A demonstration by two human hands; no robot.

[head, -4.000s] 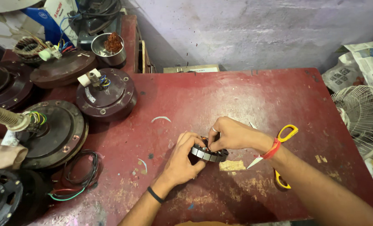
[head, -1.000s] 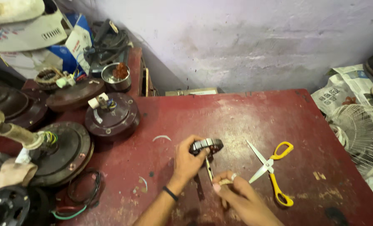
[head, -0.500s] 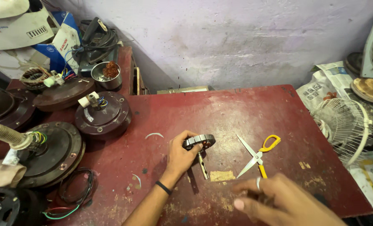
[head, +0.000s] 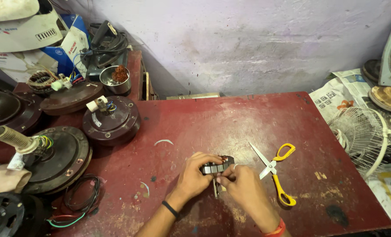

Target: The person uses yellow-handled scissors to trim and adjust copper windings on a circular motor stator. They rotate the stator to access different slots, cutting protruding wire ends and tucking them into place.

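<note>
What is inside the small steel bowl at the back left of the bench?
The steel bowl holds a clump of reddish-copper wire against its far side, with pale scraps beside it. The bowl's near wall hides the bottom, so anything lying beneath cannot be seen.

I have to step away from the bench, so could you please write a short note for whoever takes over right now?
Left hand grips the small round stator core on the red table.
Right hand has its fingers at the core's near edge, by a thin metal strip under it.
Yellow-handled scissors lie open, just right of the hands.
Ceiling fan motors stand at the table's left.
Core is in hand; what remains cannot be told.
</note>
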